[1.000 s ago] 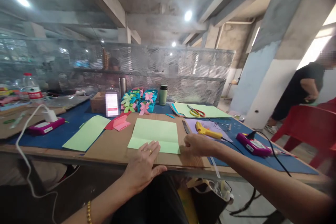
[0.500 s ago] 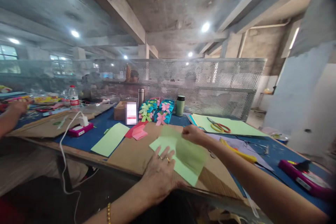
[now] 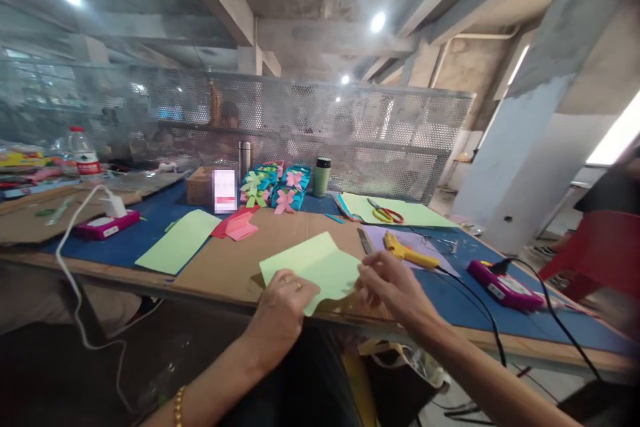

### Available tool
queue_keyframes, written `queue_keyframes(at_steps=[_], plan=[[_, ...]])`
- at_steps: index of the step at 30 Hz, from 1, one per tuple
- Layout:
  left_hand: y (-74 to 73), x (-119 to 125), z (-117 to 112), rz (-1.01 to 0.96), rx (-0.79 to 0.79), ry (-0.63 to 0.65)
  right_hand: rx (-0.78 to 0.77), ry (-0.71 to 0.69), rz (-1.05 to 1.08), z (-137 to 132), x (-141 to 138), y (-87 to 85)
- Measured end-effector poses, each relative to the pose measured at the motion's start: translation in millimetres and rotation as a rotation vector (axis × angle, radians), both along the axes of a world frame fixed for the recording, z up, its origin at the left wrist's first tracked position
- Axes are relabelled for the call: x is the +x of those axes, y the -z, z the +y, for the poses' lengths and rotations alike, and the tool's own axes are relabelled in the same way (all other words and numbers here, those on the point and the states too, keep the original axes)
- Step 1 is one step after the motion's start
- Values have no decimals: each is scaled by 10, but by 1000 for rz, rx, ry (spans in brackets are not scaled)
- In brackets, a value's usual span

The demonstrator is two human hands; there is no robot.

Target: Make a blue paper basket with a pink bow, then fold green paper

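Observation:
A creased sheet of light green paper [image 3: 320, 267] lies over the brown cardboard [image 3: 215, 280] near the table's front edge. My left hand [image 3: 285, 303] is closed on its lower left part, rings showing on the fingers. At the sheet's right corner, my right hand [image 3: 385, 283] pinches the edge between thumb and bent fingers. Another light green sheet [image 3: 177, 240] rests to the left. Folded pink paper [image 3: 241, 223] is beyond my left hand. A yellow glue gun [image 3: 410, 252] lies on purple paper just past my right hand, with a knife [image 3: 365, 241] beside it.
Yellow-and-red-handled scissors [image 3: 386, 213] sit on stacked paper at the back right. Blue bundles with paper bows [image 3: 286, 190], a green flask [image 3: 321, 177] and a cardboard box [image 3: 199, 185] stand behind. Purple power strips [image 3: 505, 285] with cables lie on both sides.
The green sheet has turned and come nearer the front edge. My right hand has moved down and toward me with its corner; my left hand has gone from lying flat to gripping. The view has swung right.

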State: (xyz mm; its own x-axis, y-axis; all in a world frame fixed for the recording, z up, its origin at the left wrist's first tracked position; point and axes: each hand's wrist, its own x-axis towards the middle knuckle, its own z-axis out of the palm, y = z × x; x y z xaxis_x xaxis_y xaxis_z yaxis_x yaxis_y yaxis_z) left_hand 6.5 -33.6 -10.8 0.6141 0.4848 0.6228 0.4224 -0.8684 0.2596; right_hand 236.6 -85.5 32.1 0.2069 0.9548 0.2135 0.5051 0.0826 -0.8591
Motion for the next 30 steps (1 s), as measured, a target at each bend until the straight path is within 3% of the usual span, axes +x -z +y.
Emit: queue_keyframes(at_steps=[2, 4, 9, 13, 18, 22, 26, 30], plan=[[24, -217, 157, -150, -45, 141, 111, -36, -137, -54, 148, -91], [11, -412, 319, -268, -104, 247, 146, -168, -244, -54, 245, -158], [-68, -683, 622, -326, -314, 297, 120, -465, -387, 67, 163, -135], [-59, -799, 590, -201, -323, 297, 120, -564, -472, 179, 79, -25], [18, -982, 408, -165, -222, 142, 75, -556, -443, 168, 133, 64], [41, -1008, 423, -152, -283, 83, 11, -483, -432, 37, 132, 71], [19, -913, 472, -149, -324, -46, 158, -253, -545, -1, 84, 121], [68, -783, 489, -149, -180, -338, 90, -30, -589, 95, 38, 136]])
